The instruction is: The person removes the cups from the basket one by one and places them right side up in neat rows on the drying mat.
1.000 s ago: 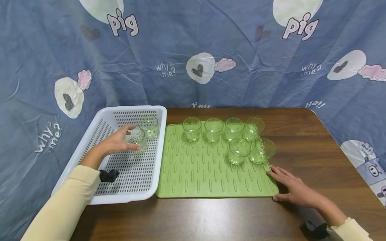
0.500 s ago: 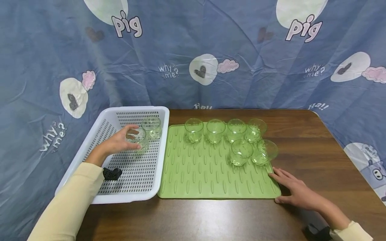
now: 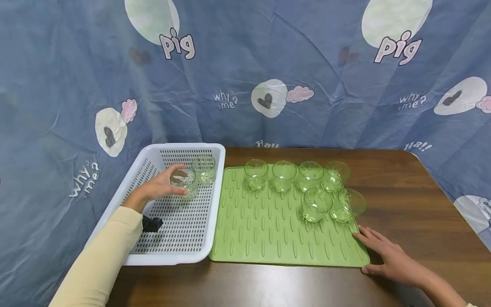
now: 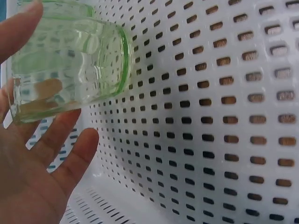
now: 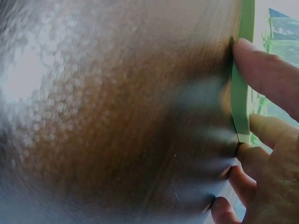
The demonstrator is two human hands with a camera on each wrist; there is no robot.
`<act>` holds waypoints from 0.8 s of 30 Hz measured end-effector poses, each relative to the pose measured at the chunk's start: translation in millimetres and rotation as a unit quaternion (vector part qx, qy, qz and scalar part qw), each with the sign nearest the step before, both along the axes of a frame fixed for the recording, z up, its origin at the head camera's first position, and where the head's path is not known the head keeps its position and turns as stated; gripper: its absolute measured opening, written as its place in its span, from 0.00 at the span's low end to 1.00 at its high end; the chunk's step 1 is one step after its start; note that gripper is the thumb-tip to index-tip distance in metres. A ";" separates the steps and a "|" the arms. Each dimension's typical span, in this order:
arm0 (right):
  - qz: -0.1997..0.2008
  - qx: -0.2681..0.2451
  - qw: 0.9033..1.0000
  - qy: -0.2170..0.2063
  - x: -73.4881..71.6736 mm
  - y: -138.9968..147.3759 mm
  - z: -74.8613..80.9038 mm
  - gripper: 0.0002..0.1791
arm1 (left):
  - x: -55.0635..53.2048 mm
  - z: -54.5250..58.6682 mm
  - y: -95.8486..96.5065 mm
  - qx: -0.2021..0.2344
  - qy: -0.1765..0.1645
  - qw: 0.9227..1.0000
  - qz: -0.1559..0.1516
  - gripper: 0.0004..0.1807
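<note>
Inside the white perforated basket (image 3: 176,259), my left hand (image 3: 163,185) holds a clear, green-tinted drinking glass (image 3: 191,187). Its thumb is on the near side of the glass and its fingers are round the far side. The left wrist view shows this glass (image 4: 70,70) with its base at the basket's perforated bottom. A second glass (image 3: 204,168) stands just behind it. My right hand (image 3: 397,262) rests with fingers spread at the front right corner of a green ridged mat (image 3: 261,243). Its fingertips touch the mat's edge (image 5: 241,105) in the right wrist view.
Several like glasses stand upright on the mat's far right part: a back row, including a glass (image 3: 256,174) at its left end, and two in front, including a glass (image 3: 316,207). Dark wooden table (image 3: 402,187) surrounds the mat. A blue printed cloth (image 3: 230,123) hangs behind.
The head view has tilted, so the whole scene sits lower and farther right. My left hand stays at the same glass and my right hand at the mat's corner.
</note>
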State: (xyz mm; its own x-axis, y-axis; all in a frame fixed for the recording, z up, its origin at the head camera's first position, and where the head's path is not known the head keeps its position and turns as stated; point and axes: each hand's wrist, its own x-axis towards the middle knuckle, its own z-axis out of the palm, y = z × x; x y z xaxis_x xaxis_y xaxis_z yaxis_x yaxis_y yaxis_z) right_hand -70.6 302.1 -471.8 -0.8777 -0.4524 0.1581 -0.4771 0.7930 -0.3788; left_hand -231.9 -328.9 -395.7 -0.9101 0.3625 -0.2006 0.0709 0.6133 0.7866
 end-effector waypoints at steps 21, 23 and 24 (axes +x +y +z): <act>0.006 -0.002 1.000 -0.002 -1.6 2.3 0.9 0.48 | -1.0 -0.7 7.6 -0.045 0.014 0.998 0.049 0.53; 0.007 -0.001 1.000 -0.003 -1.0 1.8 1.4 0.47 | 0.0 -2.5 7.3 -0.049 0.017 0.997 0.058 0.53; 0.008 -0.001 1.000 -0.002 -0.8 1.4 1.5 0.47 | 0.2 -3.4 6.9 -0.052 0.018 0.997 0.061 0.53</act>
